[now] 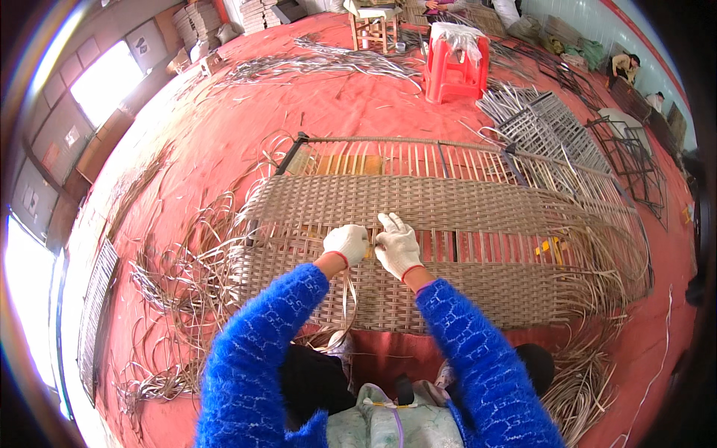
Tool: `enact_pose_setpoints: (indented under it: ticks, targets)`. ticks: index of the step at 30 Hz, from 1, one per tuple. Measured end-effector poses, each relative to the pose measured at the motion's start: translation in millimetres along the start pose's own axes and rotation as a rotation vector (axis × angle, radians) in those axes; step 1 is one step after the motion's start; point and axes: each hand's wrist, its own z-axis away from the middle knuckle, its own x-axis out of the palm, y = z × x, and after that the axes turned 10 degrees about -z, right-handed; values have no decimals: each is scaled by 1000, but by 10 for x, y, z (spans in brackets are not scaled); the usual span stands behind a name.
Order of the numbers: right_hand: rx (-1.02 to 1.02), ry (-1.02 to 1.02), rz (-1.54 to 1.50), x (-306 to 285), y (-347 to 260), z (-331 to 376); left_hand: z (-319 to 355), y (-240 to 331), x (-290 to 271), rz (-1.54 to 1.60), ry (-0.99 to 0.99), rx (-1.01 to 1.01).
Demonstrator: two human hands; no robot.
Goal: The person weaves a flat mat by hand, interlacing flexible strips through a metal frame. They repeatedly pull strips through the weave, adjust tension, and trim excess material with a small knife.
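In white knitted gloves, both my hands work over a brown wicker panel (441, 297), woven from flat strips on a dark metal frame. My left hand (347, 243) is closed at the edge of the gap between two woven bands. A loose flat strip (346, 296) hangs just below it and appears to run into its grip; the fingertips are hidden. Close beside it, my right hand (397, 243) rests on the weave by the upper band (448, 203). Its fingers stretch forward, with the thumb toward the left hand.
Loose strip ends (190, 280) fan out from the panel's sides. A red plastic stool (457, 71) stands beyond it, near a wooden stool (373, 30). Another slatted panel (556, 131) and dark metal frames (635, 160) lie to the right. Other people (624, 69) sit farther back.
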Motion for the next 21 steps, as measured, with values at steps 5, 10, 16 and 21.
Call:
enact_pose_setpoints:
  ticks: [5, 10, 16, 21]
  targets:
    - [34, 39, -47, -10, -43, -12, 26, -15, -9, 42, 1, -22]
    - [107, 121, -250, -20, -21, 15, 40, -2, -111, -8, 86, 11]
    - [-49, 400, -304, -125, -55, 78, 45, 128, -50, 1, 365, 169]
    - [149, 645, -856, -393, 107, 2, -36, 246, 10, 719, 130, 280]
